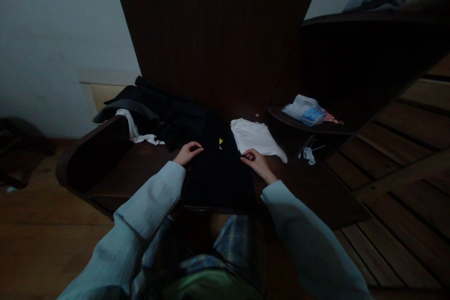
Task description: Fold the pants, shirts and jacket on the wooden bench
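Note:
A black garment (220,178) with a small yellow mark lies spread on a dark wooden bench in front of me, its lower edge at the bench's front. My left hand (190,152) pinches its left edge between thumb and fingers. On the opposite edge, my right hand (255,160) grips the same cloth in a pinch. Just beyond the right hand is a folded white cloth (256,137). What kind of garment the black one is, I cannot tell in the dim light.
A pile of dark clothes (140,103) with a white cloth (135,129) under it lies at the bench's left end. To the right, a plastic bag (305,110) rests on a curved shelf (309,124). A tall dark wooden panel (218,33) rises behind. Wooden slats (404,187) stand at far right.

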The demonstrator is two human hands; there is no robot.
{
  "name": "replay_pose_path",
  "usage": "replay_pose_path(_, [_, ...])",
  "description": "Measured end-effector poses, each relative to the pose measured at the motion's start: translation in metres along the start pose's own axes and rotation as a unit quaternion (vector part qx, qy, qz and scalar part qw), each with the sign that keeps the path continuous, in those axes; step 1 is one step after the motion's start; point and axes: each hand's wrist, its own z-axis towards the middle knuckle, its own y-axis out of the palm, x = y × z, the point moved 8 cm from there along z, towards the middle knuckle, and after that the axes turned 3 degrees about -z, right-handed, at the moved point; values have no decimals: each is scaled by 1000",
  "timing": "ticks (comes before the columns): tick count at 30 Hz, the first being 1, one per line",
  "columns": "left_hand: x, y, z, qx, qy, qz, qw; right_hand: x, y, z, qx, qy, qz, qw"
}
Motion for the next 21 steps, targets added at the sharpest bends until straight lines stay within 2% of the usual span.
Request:
replay_pose_path(5, [2,-2,-1,20,6,-7,1000,-6,-1,0,-2,-2,20,1000])
replay_pose_path(12, [4,-6,-3,52,6,-28,998,-7,-11,1,68,4,32,997])
replay_pose_path(17, [1,-4,-2,42,-6,-22,999,1,-7,1,48,22,15,998])
replay_pose_path(21, [10,-4,-6,42,2,-31,999,-3,-2,-1,17,9,12,1000])
